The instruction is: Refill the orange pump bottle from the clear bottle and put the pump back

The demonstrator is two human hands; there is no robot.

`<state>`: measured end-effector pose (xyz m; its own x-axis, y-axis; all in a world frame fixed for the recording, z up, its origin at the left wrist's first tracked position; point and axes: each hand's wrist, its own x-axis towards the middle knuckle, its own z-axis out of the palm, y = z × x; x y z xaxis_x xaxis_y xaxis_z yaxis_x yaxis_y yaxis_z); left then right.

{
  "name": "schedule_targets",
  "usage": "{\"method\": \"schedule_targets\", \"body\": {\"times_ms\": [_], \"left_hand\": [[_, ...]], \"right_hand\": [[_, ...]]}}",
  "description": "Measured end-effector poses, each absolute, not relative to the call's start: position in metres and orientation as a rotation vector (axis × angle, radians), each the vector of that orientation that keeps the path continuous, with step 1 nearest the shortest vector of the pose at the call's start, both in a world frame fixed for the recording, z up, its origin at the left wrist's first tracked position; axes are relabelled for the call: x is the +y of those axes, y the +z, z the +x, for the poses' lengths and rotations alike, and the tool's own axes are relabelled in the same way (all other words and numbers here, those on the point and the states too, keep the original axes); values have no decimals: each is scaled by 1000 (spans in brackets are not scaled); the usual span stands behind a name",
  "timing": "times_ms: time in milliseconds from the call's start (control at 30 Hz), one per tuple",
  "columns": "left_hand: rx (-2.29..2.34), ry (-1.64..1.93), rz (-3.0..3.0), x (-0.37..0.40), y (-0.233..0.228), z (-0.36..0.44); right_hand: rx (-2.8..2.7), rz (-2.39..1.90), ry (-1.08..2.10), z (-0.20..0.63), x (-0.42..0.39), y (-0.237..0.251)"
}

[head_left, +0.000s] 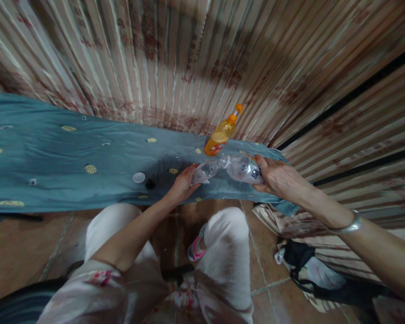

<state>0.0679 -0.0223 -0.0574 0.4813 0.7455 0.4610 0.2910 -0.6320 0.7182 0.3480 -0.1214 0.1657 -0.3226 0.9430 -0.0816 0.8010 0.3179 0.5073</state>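
Note:
My left hand is wrapped round a small clear plastic bottle, which lies tilted on its side. In my right hand is a larger clear bottle with a pale printed label, held around its base end. The necks of the two bottles meet or overlap between my hands, above the cloth; whether they touch cannot be made out. Just behind them stands an orange pump bottle with amber liquid. Left of my left hand lie a round white lid and a small black cap.
A blue-green cloth with yellow pineapple prints covers the long narrow table. Pleated patterned curtains hang behind and to the right, crossed by dark bars. A black bag rests on the tiled floor at the lower right.

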Motion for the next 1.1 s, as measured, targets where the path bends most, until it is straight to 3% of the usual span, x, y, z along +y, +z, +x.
{"method": "schedule_targets", "body": {"times_ms": [1100], "left_hand": [[864,1063,2166,-21,-57,69]], "right_hand": [[2193,1537,559,346,-122,166]]}}
